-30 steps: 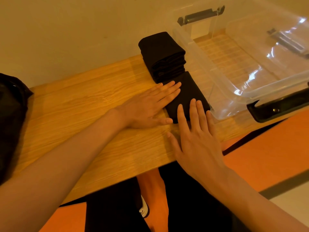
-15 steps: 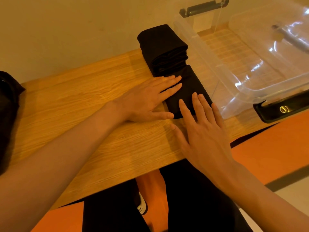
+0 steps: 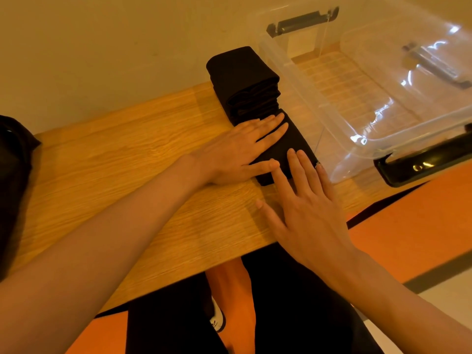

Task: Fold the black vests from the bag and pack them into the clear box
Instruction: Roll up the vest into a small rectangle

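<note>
My left hand (image 3: 237, 152) lies flat on the folded vest (image 3: 290, 146). My right hand (image 3: 306, 213), fingers straight, seemingly touches its end.

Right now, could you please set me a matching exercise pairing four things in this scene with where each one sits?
Things:
1. clear box
2. stack of folded vests
3. black bag
4. flat folded vest

Places:
A. pressed under the fingers of the left hand and right hand
B. far left edge of the view
C. right end of the table, no vests inside
D. back of the table, beside the box

Pairs: 1-C; 2-D; 3-B; 4-A
</note>
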`<action>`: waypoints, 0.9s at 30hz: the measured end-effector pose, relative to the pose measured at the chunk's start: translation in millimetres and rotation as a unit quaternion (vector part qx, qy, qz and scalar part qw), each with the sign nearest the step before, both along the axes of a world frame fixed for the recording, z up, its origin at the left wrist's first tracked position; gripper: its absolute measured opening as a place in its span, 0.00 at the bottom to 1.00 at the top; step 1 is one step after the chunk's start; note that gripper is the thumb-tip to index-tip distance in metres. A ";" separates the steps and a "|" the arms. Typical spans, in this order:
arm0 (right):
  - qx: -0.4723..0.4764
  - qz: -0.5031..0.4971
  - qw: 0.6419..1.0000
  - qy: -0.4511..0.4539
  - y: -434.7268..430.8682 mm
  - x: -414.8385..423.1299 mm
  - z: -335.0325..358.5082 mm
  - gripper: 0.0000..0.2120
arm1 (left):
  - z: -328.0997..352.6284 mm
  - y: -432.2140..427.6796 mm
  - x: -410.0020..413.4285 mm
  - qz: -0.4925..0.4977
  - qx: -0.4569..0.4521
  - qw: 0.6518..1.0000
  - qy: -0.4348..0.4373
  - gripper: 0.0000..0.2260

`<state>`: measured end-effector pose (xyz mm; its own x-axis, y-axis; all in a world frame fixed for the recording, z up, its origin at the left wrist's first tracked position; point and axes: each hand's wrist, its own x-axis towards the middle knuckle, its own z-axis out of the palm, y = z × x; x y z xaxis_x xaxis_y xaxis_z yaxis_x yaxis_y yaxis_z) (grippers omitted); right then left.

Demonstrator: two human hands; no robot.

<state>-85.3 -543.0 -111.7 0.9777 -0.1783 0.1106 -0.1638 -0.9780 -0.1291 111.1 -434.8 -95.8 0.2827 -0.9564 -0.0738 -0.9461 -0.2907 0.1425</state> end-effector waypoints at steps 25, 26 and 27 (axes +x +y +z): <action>0.109 0.112 0.987 -0.022 61.5 6.1 31.1 0.37 | 31.7 170.0 -49.3 0.160 -0.026 0.981 -0.104 0.34; 0.122 0.119 0.985 -0.022 73.8 14.6 34.0 0.38 | 37.3 184.3 -53.9 0.182 -0.029 0.976 -0.114 0.34; 0.139 0.124 0.982 -0.020 86.2 23.2 37.6 0.38 | 43.5 199.1 -58.6 0.206 -0.032 0.970 -0.122 0.34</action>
<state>-62.1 -456.9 -74.1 0.9908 0.0353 0.1304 0.0849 -0.9135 -0.3978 52.5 -235.7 -52.4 0.6442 -0.7584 0.0991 -0.7589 -0.6500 -0.0408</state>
